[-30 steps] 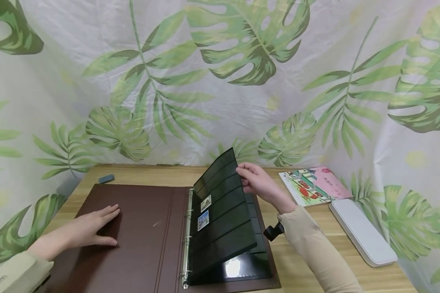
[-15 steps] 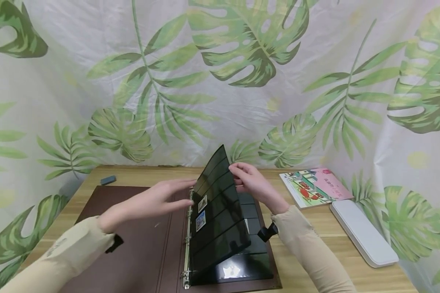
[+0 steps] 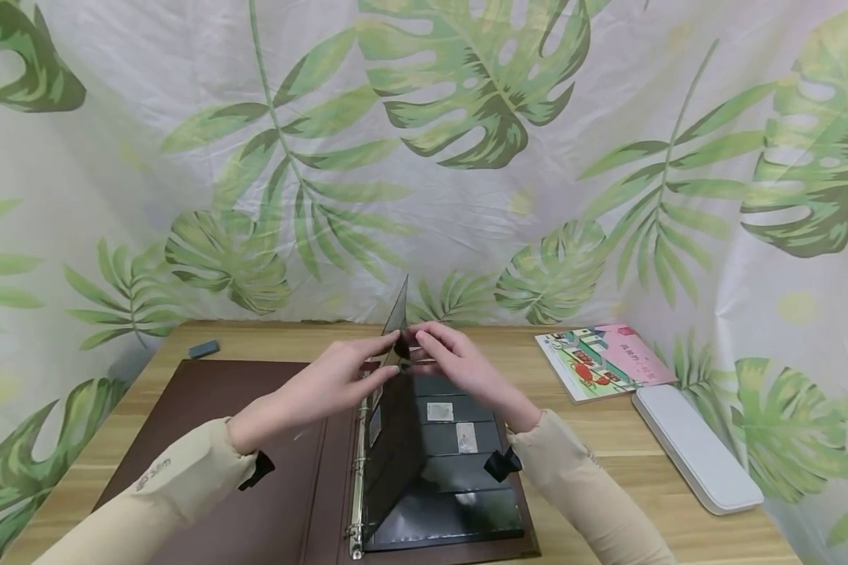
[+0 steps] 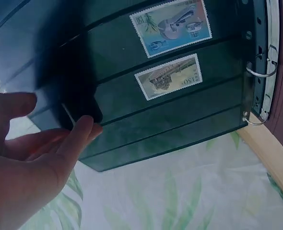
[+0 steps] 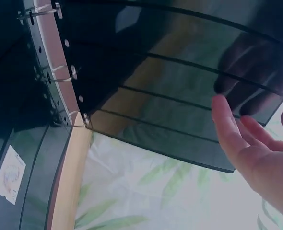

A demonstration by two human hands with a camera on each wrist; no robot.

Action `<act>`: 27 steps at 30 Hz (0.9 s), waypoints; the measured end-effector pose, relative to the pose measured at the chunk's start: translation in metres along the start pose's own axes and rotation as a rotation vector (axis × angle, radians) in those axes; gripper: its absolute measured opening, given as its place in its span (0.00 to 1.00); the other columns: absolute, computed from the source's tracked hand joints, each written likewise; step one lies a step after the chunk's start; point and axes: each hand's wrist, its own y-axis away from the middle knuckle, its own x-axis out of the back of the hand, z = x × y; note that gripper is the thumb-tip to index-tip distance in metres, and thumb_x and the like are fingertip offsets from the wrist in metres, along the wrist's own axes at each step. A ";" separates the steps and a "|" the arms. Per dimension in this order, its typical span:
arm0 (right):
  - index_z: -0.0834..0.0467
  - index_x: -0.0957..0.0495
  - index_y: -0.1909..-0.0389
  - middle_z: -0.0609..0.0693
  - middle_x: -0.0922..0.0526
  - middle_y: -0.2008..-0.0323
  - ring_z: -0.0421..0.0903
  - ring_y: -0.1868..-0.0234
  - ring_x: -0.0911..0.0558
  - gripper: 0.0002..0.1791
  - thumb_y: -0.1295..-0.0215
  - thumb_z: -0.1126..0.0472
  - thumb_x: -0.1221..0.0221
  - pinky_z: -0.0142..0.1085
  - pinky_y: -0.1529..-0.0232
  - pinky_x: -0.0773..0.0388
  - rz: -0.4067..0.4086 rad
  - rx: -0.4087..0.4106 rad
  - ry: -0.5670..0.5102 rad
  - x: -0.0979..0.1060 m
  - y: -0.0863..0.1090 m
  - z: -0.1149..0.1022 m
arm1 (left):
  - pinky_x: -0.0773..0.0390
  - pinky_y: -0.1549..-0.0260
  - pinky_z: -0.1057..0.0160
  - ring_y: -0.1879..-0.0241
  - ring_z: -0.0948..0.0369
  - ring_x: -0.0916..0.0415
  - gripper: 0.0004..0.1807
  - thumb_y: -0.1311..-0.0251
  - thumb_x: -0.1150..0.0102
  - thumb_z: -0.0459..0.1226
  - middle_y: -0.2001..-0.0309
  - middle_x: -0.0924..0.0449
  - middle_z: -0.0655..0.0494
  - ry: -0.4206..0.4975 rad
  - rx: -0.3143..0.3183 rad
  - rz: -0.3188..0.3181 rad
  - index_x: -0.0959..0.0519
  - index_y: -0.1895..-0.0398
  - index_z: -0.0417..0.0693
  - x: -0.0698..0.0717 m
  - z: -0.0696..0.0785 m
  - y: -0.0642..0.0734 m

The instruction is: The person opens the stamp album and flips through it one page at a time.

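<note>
A brown ring binder stamp album (image 3: 254, 494) lies spread on the table. One black stamp page (image 3: 394, 451) stands nearly upright from its metal rings (image 3: 357, 479). My left hand (image 3: 335, 375) is at the page's outer edge, its fairly straight fingertips against the face with two stamps, a blue one (image 4: 172, 28) and a smaller pale one (image 4: 169, 76). On the other side, my right hand (image 3: 469, 375) has extended fingers at the back of the page, thumb apart from it. Two pale stamps (image 3: 440, 412) sit in the black page (image 3: 459, 514) below.
A small blue-grey block (image 3: 204, 348) lies beyond the cover at the back left. To the right are a picture book (image 3: 604, 361) and a long white case (image 3: 698, 451). A leaf-print cloth (image 3: 452, 212) hangs behind the wooden table (image 3: 572, 486).
My left hand has moved right from the cover to the page. My right hand has swung the page left to nearly upright, loosening its pinch; the stamps on the page beneath now show.
</note>
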 end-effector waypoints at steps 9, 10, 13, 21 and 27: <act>0.61 0.42 0.26 0.63 0.31 0.30 0.58 0.33 0.25 0.32 0.28 0.68 0.45 0.39 0.39 0.22 -0.015 0.234 0.230 -0.026 0.002 0.016 | 0.17 0.49 0.54 0.41 0.48 0.20 0.34 0.25 0.57 0.56 0.29 0.33 0.42 0.300 0.283 -0.019 0.39 0.26 0.45 0.012 0.000 0.004; 0.60 0.42 0.25 0.62 0.30 0.31 0.58 0.34 0.24 0.33 0.29 0.68 0.43 0.40 0.39 0.21 -0.012 0.256 0.246 -0.029 0.001 0.017 | 0.17 0.49 0.55 0.41 0.48 0.20 0.34 0.26 0.57 0.57 0.29 0.33 0.43 0.295 0.297 -0.016 0.39 0.26 0.46 0.013 0.000 0.004; 0.57 0.42 0.24 0.59 0.28 0.32 0.55 0.35 0.22 0.38 0.33 0.67 0.39 0.41 0.40 0.21 0.004 0.317 0.314 -0.037 0.001 0.020 | 0.17 0.49 0.54 0.42 0.49 0.19 0.36 0.27 0.55 0.58 0.29 0.33 0.43 0.282 0.334 -0.016 0.41 0.25 0.47 0.017 0.000 0.005; 0.56 0.41 0.24 0.56 0.31 0.29 0.54 0.34 0.24 0.42 0.37 0.61 0.33 0.41 0.38 0.21 0.024 0.383 0.507 -0.042 0.003 0.028 | 0.20 0.48 0.49 0.40 0.45 0.23 0.29 0.22 0.60 0.46 0.29 0.34 0.40 0.248 0.336 -0.023 0.44 0.24 0.45 0.032 -0.003 0.019; 0.54 0.41 0.24 0.53 0.35 0.26 0.50 0.30 0.28 0.41 0.36 0.56 0.34 0.41 0.35 0.25 0.021 0.321 0.592 -0.029 0.007 0.045 | 0.34 0.81 0.62 0.87 0.65 0.48 0.29 0.23 0.64 0.38 0.29 0.37 0.32 0.179 0.343 0.018 0.49 0.22 0.43 0.049 -0.009 0.041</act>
